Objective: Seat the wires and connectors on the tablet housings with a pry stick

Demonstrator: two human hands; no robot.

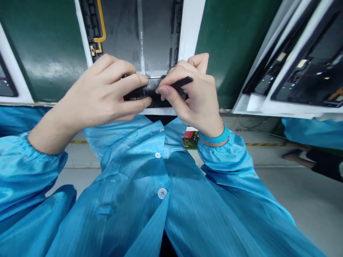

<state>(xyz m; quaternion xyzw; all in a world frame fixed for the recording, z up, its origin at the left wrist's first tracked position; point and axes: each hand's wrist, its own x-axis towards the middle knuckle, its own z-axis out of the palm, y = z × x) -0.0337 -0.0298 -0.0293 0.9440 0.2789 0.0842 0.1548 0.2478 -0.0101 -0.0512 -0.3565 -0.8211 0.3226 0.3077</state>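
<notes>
Glossy dark green panels (45,46) flank a white-edged black device housing (120,32) at 12 o'clock, above a blue anti-static smock (144,178). At the housing's near edge, the left hand (104,89) curls its fingers over a flat black module (154,94), bracing it from the 9 o'clock side. The right hand (198,96), wearing a teal wristband (214,135), pinches a thin black strip (182,82) between thumb and forefinger, gripping close to the module, a short hold that suits fine, controlled work.
</notes>
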